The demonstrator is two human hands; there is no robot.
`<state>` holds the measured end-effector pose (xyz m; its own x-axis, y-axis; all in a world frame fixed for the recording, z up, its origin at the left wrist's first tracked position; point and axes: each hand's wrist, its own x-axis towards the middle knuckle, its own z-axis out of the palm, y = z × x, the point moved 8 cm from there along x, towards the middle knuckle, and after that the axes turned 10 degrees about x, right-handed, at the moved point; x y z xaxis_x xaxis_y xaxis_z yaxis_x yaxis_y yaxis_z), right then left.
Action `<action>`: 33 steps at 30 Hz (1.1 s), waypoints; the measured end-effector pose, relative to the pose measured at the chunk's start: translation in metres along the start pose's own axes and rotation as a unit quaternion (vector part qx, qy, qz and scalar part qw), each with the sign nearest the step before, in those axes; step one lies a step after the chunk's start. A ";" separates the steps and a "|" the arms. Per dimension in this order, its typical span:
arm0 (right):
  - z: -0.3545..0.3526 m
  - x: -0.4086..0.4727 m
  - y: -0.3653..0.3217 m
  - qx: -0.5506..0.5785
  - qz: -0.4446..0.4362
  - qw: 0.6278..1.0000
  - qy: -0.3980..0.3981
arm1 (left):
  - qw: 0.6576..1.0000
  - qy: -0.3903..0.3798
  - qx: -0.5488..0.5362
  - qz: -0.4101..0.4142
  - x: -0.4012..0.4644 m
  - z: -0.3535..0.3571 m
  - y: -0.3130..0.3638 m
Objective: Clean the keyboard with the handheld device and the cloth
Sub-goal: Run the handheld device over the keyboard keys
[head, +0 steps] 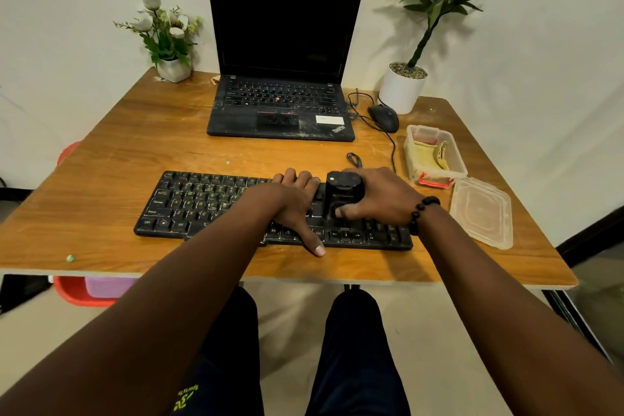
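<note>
My left hand (293,199) flat, fingers straight, pressing black plastic keyboard (189,204). My right hand (378,199) grips black cylindrical handheld device (342,191) standing on keys between hands. Yellow cloth (430,155) in clear tub, beyond right hand.

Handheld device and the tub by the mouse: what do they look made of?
Handheld device: looks like matte black hard plastic, with dull highlights only. Tub: clear, slightly cloudy plastic with red clips; the yellowish cloth shows through its wall.

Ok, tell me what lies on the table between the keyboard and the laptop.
In the head view, bare wooden table separates keyboard from laptop, apart from a small green speck and a coiled black cable.
</note>
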<state>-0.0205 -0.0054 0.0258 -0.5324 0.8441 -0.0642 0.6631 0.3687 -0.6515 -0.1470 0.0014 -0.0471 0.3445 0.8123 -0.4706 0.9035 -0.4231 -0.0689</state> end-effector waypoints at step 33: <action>-0.018 0.007 -0.003 0.040 0.013 0.997 0.069 | 1.000 -0.002 -0.012 0.002 -0.003 0.000 0.001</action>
<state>-0.0166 0.0063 0.0406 -0.4340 0.9007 0.0185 0.6290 0.3176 -0.7096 -0.1471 -0.0011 -0.0461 0.3467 0.8088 -0.4751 0.9082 -0.4161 -0.0457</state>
